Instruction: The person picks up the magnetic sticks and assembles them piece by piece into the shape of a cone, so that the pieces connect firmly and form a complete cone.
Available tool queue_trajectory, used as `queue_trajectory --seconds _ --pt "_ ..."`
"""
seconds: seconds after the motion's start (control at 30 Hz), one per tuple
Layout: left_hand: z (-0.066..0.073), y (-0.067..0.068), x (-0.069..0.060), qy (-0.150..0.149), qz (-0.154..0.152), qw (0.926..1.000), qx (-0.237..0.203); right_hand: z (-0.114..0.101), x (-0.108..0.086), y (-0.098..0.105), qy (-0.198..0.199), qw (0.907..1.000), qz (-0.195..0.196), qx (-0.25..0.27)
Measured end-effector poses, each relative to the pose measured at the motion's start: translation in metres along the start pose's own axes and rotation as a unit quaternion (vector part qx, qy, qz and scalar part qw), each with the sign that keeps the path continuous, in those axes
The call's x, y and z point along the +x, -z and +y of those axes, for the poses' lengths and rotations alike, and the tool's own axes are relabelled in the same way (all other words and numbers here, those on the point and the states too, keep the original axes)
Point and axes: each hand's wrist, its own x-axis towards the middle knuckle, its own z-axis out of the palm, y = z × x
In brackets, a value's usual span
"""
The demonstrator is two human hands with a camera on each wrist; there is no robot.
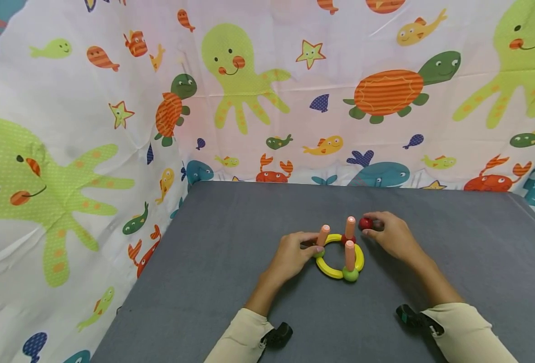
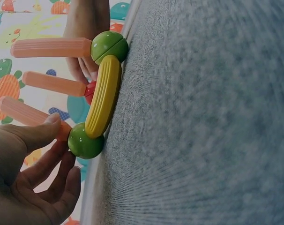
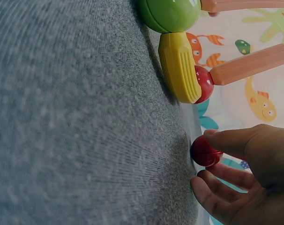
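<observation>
A ring of yellow curved pieces (image 1: 328,270), joined by green and red balls, lies on the grey table. Three peach-coloured rods stand up from its balls. My left hand (image 1: 293,255) pinches the left rod (image 1: 323,235) low down, just above its green ball (image 2: 85,141). To the right of the ring, my right hand (image 1: 393,237) holds a loose red ball (image 3: 206,151) between thumb and finger, at the tabletop and apart from the ring. The front rod (image 1: 350,255) rises from another green ball (image 1: 350,274); the back rod (image 1: 350,228) from a red one (image 3: 204,84).
The grey tabletop (image 1: 213,282) extends around the toy. Behind and to the left hangs a white curtain (image 1: 267,60) printed with sea animals. Dark wrist cameras (image 1: 279,335) sit at both cuffs.
</observation>
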Motion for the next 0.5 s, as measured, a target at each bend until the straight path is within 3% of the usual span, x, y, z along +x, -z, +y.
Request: queue_trajectory --seconds 0.23,0.5 --pt "0.0014 -0.0004 0.0005 0.000 -0.003 1.0000 -0.001 0.0004 -0.0002 -0.0006 -0.010 0.9997 -0.021 0.005" --pt "0.0015 -0.0009 0.0007 -0.002 -0.002 1.0000 -0.003 0.0003 -0.0052 -0.0004 -0.008 0.9999 -0.008 0.006"
